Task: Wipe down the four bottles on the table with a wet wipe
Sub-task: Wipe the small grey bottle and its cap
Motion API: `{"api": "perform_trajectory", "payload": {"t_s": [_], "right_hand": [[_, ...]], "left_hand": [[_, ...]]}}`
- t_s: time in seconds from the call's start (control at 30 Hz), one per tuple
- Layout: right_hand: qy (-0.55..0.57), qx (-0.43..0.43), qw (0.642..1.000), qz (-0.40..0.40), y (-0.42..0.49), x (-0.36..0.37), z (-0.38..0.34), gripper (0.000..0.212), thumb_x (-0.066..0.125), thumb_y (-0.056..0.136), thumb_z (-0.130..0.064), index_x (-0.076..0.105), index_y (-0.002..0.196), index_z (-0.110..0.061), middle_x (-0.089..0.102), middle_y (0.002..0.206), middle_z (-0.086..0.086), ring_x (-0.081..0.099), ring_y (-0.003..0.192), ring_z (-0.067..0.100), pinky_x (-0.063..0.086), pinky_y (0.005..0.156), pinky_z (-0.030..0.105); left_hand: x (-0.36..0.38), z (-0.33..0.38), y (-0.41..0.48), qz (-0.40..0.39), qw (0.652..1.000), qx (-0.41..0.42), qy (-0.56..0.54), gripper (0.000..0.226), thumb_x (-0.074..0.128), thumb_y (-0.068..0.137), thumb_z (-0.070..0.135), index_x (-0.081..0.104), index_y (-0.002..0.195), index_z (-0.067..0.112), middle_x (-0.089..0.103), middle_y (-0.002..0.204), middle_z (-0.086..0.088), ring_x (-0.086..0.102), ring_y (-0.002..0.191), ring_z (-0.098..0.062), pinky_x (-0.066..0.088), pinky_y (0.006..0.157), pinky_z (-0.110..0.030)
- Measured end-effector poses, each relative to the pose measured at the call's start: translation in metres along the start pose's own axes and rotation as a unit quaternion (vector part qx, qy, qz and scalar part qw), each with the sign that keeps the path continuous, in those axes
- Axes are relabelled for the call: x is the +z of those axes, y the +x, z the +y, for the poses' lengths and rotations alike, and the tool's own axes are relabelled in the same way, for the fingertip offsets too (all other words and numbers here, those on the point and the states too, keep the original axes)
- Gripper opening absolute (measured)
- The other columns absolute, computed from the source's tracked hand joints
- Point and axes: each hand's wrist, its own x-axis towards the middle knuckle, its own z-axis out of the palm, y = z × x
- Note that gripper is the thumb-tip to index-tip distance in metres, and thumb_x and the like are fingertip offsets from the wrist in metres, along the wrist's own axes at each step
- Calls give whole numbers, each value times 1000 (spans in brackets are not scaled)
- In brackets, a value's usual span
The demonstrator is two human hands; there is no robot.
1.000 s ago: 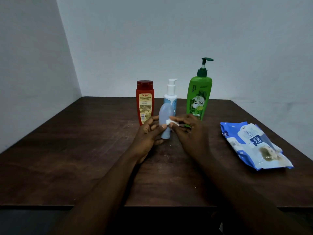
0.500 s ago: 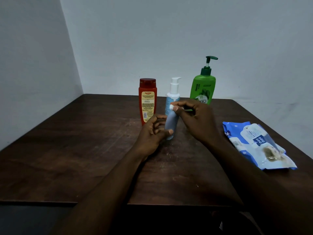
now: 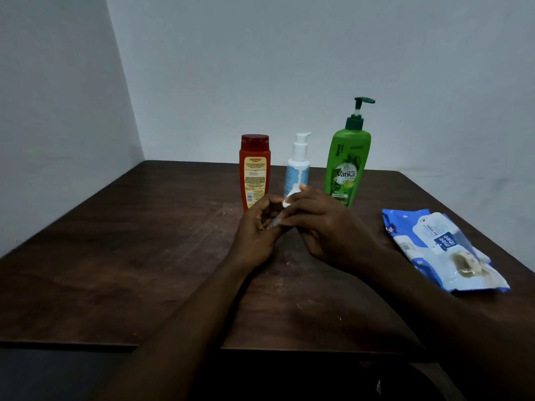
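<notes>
Three bottles stand in a row at the back of the table: a red bottle, a white pump bottle and a green pump bottle. In front of them my left hand curls round a small pale blue bottle, of which only a sliver shows between the fingers. My right hand lies against it from the right and pinches a small white wet wipe at its fingertips, pressed to the bottle's upper part. Most of the small bottle and the wipe is hidden by both hands.
A blue and white wet wipe pack lies flat at the right of the dark wooden table. Pale walls close the table in at the back and left. The table's front edge runs just below my forearms.
My right hand has come down with the wipe from the top of the small bottle to lower on its body. The two hands have closed together and now cover the bottle.
</notes>
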Motion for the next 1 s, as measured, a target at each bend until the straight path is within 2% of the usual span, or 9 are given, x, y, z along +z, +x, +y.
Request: {"api": "perform_trajectory", "payload": {"t_s": [0.07,0.13,0.27,0.37,0.43,0.5,0.63,0.83,1.0], "right_hand": [[22,39,997,55,-3,-2,0,21,70,85,2,76,104,-3,71,110,12,66,109,27,50,102,43],[56,92,988,113,-5,-5,-2,21,74,85,3,76,105,-2,71,111,11,67,108,22,52,98,37],[138,238,942,194,-3,-10,-4,18,72,90,-3,75,107,-6,74,107,3,68,105,9,52,91,20],[307,368,852,212,-3,-9,-6,17,65,94,-9,75,109,-12,75,108,-2,69,106,8,54,90,22],[415,423,773,225,-3,-7,-7,18,63,95,-8,74,110,-11,76,109,0,70,107,12,56,87,24],[477,456,714,235,-2,-4,-6,19,62,96,-8,73,111,-8,76,109,3,70,107,16,57,87,26],[533,484,652,236,-1,3,-4,19,60,96,-10,71,111,-8,76,109,4,71,106,15,57,85,26],[566,506,614,216,-5,6,1,19,57,96,-4,70,109,-3,77,102,6,73,95,14,59,84,24],[564,509,624,183,-7,6,5,17,59,94,-5,72,105,-3,77,100,8,73,92,14,58,86,24]], "left_hand": [[1,0,0,2,1000,10,14,21,66,93,6,63,113,11,69,114,-4,64,113,-16,54,96,-32],[1,1,0,11,1000,8,21,22,67,92,7,64,113,11,70,115,0,64,113,-9,53,95,-25],[-1,0,1,21,998,17,49,26,69,90,5,64,114,14,68,117,5,62,114,-5,52,94,-22],[-2,0,1,27,998,30,54,28,68,90,2,64,115,13,67,117,4,61,114,-5,51,93,-19],[-1,0,1,33,997,45,55,29,67,89,-1,64,115,12,67,118,1,61,115,-7,50,92,-18],[-2,-1,1,41,996,62,57,30,67,88,-4,63,115,9,67,119,-1,61,117,-11,50,94,-20],[-1,-1,0,49,992,96,66,29,65,87,-10,63,113,3,66,120,-7,60,121,-18,50,102,-30],[1,-1,-1,64,984,112,122,26,68,86,-4,65,109,9,67,119,-1,60,118,-11,51,102,-32],[2,-1,-1,72,976,114,170,25,72,86,7,65,108,17,66,116,5,60,116,-12,52,97,-32]]}}
